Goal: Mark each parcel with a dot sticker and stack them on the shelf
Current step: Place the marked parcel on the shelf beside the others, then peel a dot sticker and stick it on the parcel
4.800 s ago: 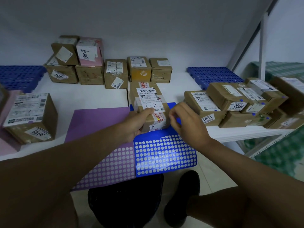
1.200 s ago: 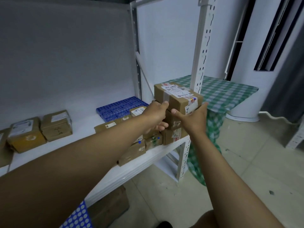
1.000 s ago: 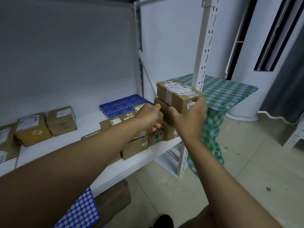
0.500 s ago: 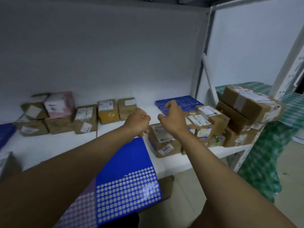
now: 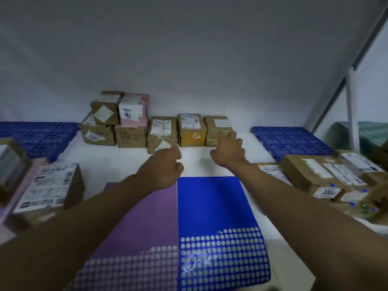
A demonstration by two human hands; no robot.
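Observation:
Several unmarked cardboard parcels stand in a row against the back wall of the white shelf (image 5: 126,162), among them a yellow-fronted parcel (image 5: 192,131) and a small brown parcel (image 5: 217,130). My right hand (image 5: 228,152) reaches out with relaxed fingers just in front of the small brown parcel, holding nothing. My left hand (image 5: 165,168) hovers with loosely curled fingers near another brown parcel (image 5: 161,134), empty. A blue dot sticker sheet (image 5: 212,217) and a purple dot sticker sheet (image 5: 144,221) lie side by side at the front edge. Parcels with blue dots (image 5: 323,177) are stacked at the right.
A labelled parcel (image 5: 50,185) sits at the left front, beside a pink item. Blue perforated mats lie at the back left (image 5: 39,135) and back right (image 5: 291,141). A shelf upright (image 5: 351,110) rises at the right, with a green checked cloth behind it.
I set the parcel on the right-hand stack and let go. My view swung left to the shelf middle, and both empty hands now reach toward the back row.

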